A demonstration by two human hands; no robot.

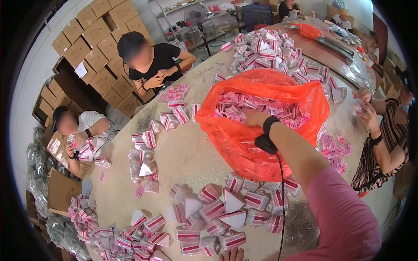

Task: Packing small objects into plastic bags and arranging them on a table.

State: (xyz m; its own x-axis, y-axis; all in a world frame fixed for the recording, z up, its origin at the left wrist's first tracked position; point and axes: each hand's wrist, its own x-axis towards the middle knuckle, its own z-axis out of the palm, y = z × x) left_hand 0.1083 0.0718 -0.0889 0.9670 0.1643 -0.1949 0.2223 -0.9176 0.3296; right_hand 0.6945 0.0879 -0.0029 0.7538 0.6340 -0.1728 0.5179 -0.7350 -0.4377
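A large red-orange plastic bag (244, 148) lies open on the table, filled with small pink-and-white packets (278, 108). My right hand (251, 117) reaches into it from the right; its fingers are hidden among the packets, so its hold cannot be made out. A black band with a small cabled device (266, 141) sits on that wrist. At the lower edge, the fingers of my left hand (231, 255) rest on the tabletop, stretched out and holding nothing visible. Just beyond them lie wedge-shaped, cake-slice-like packs (213, 209) in white, pink and clear wrapping.
More wedge packs (265, 48) are heaped behind the bag and at the near left (130, 243). Loose pink packets (334, 150) lie right of the bag. Co-workers sit at the left (87, 130), far left (150, 61) and right (383, 139). A black cable (283, 204) hangs across the near packs.
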